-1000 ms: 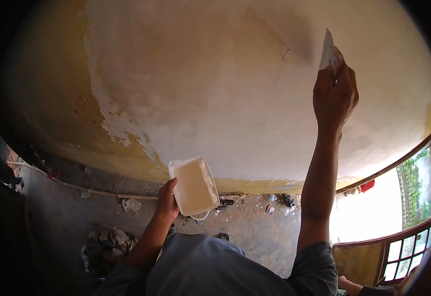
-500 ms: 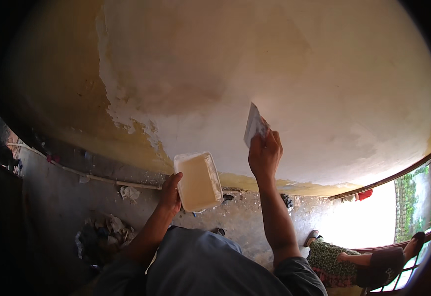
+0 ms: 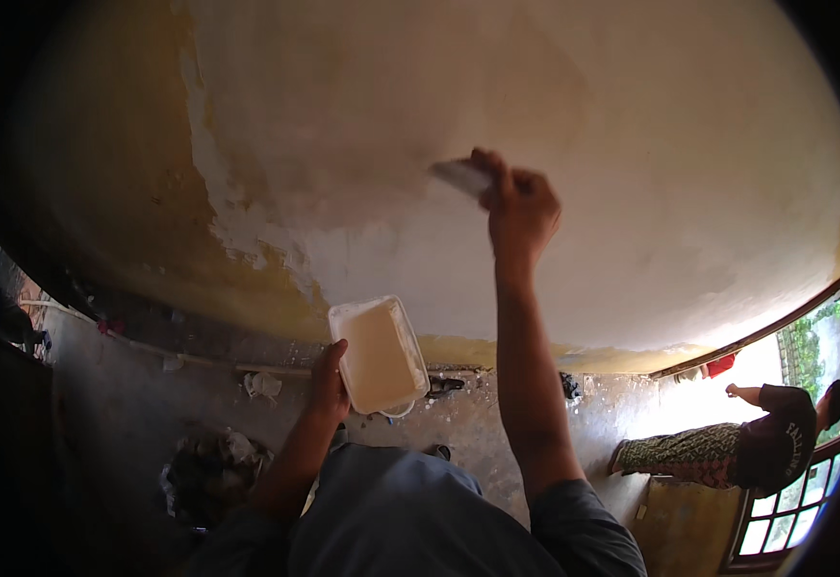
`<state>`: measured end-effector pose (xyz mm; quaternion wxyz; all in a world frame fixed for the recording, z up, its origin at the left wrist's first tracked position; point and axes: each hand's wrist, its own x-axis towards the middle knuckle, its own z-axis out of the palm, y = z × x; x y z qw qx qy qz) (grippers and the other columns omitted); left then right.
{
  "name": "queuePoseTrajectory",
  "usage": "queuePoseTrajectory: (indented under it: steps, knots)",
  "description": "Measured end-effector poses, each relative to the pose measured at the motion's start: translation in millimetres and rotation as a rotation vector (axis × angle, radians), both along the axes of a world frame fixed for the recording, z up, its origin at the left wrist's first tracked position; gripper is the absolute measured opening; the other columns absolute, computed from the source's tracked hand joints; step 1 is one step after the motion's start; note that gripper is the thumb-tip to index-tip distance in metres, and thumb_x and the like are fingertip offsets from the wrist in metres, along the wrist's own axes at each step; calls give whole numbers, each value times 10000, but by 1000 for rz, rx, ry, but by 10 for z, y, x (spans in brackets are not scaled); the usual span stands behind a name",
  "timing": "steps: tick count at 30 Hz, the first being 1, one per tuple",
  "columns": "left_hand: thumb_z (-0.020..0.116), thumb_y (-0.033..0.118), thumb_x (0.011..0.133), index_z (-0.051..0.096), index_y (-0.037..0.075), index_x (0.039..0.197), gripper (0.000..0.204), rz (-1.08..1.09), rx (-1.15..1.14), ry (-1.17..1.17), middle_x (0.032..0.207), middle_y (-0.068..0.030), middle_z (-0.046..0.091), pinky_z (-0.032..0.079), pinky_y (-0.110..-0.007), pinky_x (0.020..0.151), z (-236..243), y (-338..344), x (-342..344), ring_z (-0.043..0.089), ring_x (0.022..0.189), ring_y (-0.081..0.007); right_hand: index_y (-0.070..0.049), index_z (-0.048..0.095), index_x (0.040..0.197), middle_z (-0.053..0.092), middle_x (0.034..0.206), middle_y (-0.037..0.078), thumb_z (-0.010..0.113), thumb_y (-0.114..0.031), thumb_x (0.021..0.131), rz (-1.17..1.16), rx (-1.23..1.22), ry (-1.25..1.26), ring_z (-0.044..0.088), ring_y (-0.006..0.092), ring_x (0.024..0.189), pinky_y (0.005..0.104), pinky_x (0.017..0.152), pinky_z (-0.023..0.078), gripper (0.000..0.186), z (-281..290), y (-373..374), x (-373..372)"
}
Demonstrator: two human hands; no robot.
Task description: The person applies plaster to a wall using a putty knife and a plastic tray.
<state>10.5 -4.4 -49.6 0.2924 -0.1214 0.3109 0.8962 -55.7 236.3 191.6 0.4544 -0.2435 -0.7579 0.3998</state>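
Observation:
My left hand (image 3: 328, 383) grips the left side of a white rectangular plastic tub (image 3: 381, 356), its thumb over the rim. Pale cream paste lies inside the tub, and white smears coat its inner walls. Raised against the wall, my right hand (image 3: 522, 202) is closed around a flat scraper (image 3: 463, 176), slightly blurred by motion. The blade points left, close to the wall surface; whether it touches cannot be made out. Before me the wall (image 3: 612, 192) carries a broad whitish coat, with older yellow paint (image 3: 151, 192) showing at the left behind a ragged, flaking edge.
On the floor at the lower left lies a heap of rubbish and plastic (image 3: 216, 471). A pipe (image 3: 199, 362) runs along the wall's foot. At right, another person (image 3: 728, 447) in a patterned lower garment stands by the bright doorway and a barred window (image 3: 793, 510).
My right hand has moved up the wall, and the scraper has turned from upright to pointing left. The tub has shifted slightly left. The other person now stands more fully in view.

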Motion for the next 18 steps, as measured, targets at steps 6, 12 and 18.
queuePoseTrajectory:
  steps: [6, 12, 18]
  knots:
    - [645, 307, 914, 523, -12, 1255, 483, 9, -9, 17, 1134, -132, 622, 550, -400, 889, 96, -41, 34, 641, 1050, -240, 9, 708, 906, 700, 728, 127, 741, -220, 860, 177, 253, 166, 662, 181, 651, 329, 642, 569, 236, 1877, -81, 363]
    - [638, 305, 919, 531, -10, 1243, 464, 43, 15, 59, 1118, -131, 631, 573, -382, 850, -71, -149, 33, 654, 1024, -234, -21, 664, 772, 676, 650, 48, 854, -284, 774, 333, 64, -74, 627, 92, 586, 253, 540, 490, 325, 251, 61, 461]
    - [632, 304, 921, 518, -22, 1265, 488, 4, 1, 6, 1147, -138, 626, 567, -387, 863, 50, -21, 30, 649, 1041, -241, -53, 616, 806, 663, 670, 152, 786, -296, 829, 140, 379, -119, 682, 333, 654, 402, 606, 529, 298, -611, 61, 79]
